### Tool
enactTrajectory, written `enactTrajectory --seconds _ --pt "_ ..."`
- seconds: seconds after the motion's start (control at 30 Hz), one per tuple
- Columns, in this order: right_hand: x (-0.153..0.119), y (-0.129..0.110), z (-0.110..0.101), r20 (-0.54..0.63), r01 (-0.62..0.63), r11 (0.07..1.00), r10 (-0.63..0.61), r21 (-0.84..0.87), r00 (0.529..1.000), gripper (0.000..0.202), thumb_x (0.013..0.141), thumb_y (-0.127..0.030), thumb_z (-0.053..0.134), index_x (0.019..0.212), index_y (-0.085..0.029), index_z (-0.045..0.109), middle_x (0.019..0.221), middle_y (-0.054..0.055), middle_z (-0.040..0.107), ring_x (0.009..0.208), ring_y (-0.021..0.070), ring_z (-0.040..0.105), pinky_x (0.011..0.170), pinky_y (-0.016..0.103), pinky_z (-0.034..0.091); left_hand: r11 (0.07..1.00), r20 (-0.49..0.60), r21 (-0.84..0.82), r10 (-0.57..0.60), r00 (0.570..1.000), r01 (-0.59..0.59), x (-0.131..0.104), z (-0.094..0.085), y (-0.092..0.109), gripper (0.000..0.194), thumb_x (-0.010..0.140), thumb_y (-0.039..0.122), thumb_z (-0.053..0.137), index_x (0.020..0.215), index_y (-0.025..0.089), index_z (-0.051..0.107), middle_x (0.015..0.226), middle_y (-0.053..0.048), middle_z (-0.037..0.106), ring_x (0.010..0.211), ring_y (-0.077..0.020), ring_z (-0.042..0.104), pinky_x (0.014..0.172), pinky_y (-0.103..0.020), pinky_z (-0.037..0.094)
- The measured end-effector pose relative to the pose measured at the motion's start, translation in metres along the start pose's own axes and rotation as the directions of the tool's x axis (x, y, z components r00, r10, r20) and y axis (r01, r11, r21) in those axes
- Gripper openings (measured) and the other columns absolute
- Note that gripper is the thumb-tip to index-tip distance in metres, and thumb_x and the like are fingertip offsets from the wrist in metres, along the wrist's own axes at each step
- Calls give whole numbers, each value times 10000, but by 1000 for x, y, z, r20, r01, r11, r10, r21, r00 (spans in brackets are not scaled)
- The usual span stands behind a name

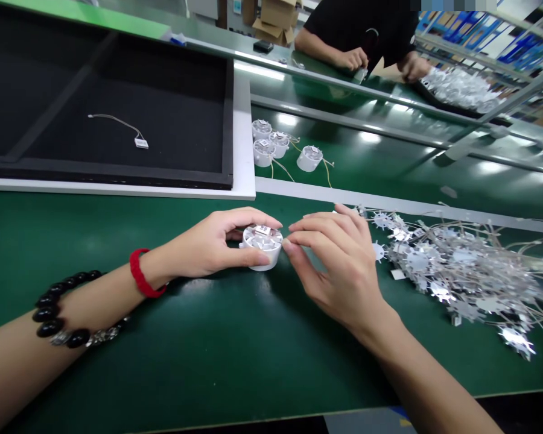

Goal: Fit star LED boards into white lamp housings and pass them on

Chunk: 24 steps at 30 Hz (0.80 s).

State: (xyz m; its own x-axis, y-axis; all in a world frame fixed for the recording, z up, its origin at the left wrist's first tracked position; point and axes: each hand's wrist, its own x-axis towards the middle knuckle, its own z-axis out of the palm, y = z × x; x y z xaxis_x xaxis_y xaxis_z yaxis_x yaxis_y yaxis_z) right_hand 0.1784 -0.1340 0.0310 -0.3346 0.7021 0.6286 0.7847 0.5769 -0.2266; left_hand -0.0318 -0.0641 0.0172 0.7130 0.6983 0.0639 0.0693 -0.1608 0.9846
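Observation:
My left hand (215, 244) is closed around a round white plastic housing (261, 263), thumb in front and fingers behind. The housing sits upright, low over the green table; silvery fins and a small white labelled block show in its top. Against its right side, my right hand (339, 256) has thumb and forefinger pinched together. Whatever lies between those fingertips is too small to make out. To the right of that hand spreads a pile of silvery star-shaped metal pieces (461, 265) with thin pale wires.
A black-lined tray (172, 114) with a white rim stands at the left, holding a small wired block (141, 143). Several similar white housings (309, 158) with wires stand beyond a pale strip. Across the metal rails, a person in black handles pieces near another silvery heap (461, 87).

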Motion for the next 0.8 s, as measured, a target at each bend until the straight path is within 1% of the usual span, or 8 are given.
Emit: enactTrajectory --seconds 0.07,0.13,0.23,0.3,0.4,0.47,0.6,0.8 --pt "0 -1 1 12 -48 998 47 41 999 118 928 -159 610 845 -242 608 881 19 748 880 216 684 1035 490 416 999 3 44 26 1000 -26 0 1 -1 416 803 361 819 1166 200 696 1133 -58 696 1005 -220 686 860 -286 582" --pt "0 -1 2 47 -130 986 125 106 991 129 926 -165 606 814 -229 600 864 18 742 861 207 679 996 467 440 989 17 123 80 997 -82 0 1 -3 404 824 355 807 1175 194 691 1145 -58 688 1025 -205 672 867 -258 564" --pt "1 -2 1 134 -260 945 236 197 962 141 939 -187 588 803 -218 603 850 22 736 829 198 668 831 386 487 954 45 234 181 982 -186 1 0 -6 387 855 356 784 1189 188 685 1165 -66 686 1060 -204 655 929 -266 531" --pt "2 -2 0 179 -318 920 281 231 943 151 957 -210 570 812 -214 612 821 21 725 776 185 655 718 335 481 945 39 259 198 979 -202 0 0 -7 384 860 373 777 1189 197 686 1171 -73 685 1066 -221 655 938 -292 534" --pt "3 -2 -2 190 -343 916 306 208 933 178 974 -231 550 811 -204 616 757 9 694 703 168 630 643 299 452 960 -5 239 149 989 -143 -1 0 -6 395 849 395 784 1185 210 691 1174 -79 677 1058 -244 659 875 -301 567" --pt "3 -2 -2 180 -337 925 307 175 935 186 974 -228 550 804 -199 620 732 2 683 681 162 620 623 290 433 971 -33 207 128 991 -119 -2 1 -4 398 834 387 799 1174 206 698 1164 -74 675 1040 -234 663 847 -279 576" --pt "3 -3 -2 182 -339 926 308 169 934 175 966 -238 571 811 -197 642 730 -7 692 662 150 613 627 281 422 992 -74 81 105 992 -99 -1 4 -4 381 817 355 816 1148 200 710 1134 -57 675 996 -201 677 825 -241 585" --pt "6 -8 -7 243 -409 897 365 166 899 193 968 -246 547 795 -193 614 713 -20 672 637 133 572 609 263 394 993 -86 -26 113 990 -115 -1 5 -4 326 811 277 818 1114 209 721 1107 -37 685 989 -183 684 832 -222 588"
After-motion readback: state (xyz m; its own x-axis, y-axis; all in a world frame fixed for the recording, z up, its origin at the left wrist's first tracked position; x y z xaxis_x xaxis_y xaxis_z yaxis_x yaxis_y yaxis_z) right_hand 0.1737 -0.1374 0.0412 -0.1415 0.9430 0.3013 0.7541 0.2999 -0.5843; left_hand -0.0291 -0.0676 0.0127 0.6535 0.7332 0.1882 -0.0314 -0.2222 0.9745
